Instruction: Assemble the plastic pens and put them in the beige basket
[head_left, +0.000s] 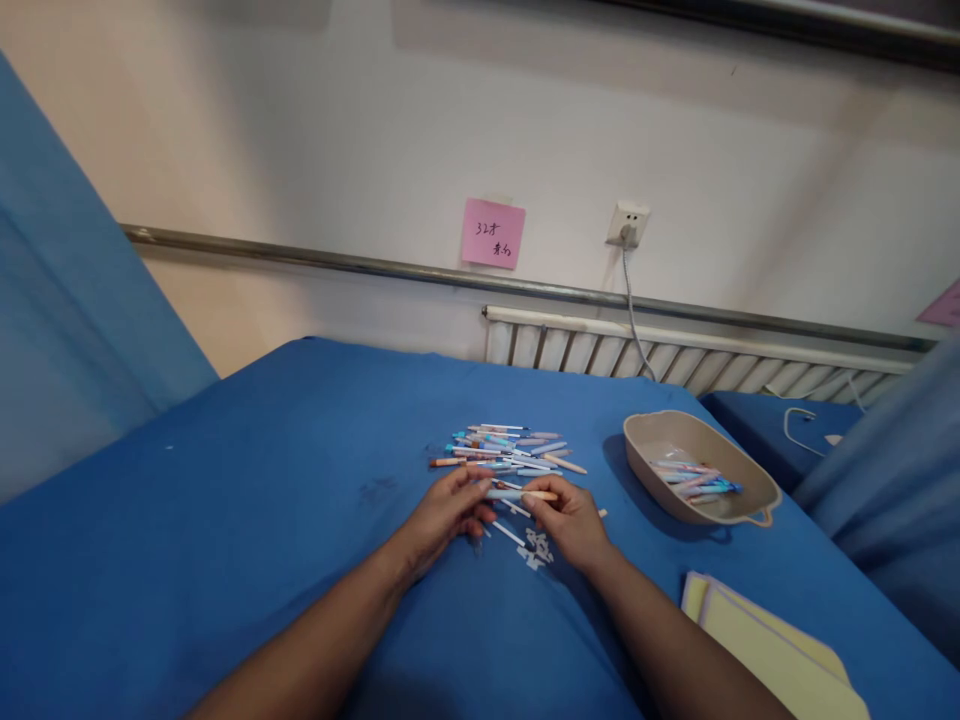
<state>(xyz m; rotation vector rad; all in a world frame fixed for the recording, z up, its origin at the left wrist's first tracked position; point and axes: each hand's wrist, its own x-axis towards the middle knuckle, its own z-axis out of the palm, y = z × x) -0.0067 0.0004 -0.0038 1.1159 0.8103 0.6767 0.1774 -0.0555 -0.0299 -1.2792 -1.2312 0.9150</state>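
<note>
at the middle of the blue-covered table [247, 480], in the head view, the left hand [444, 517] and the right hand [576, 522] hold one pen [517, 494] level between them, just above the cloth, the fingers of each hand pinching an end. just beyond lies a pile of pens [510, 448]. small white pieces [536, 548] lie beside the right hand. off to the right stands a beige tray [660, 488] with loose pens [694, 478] in it, and nearer, a yellow pad [765, 640].

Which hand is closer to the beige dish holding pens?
Right. The right hand sits just left of the beige dish; the left hand is farther left, both pinching one pen.
</note>
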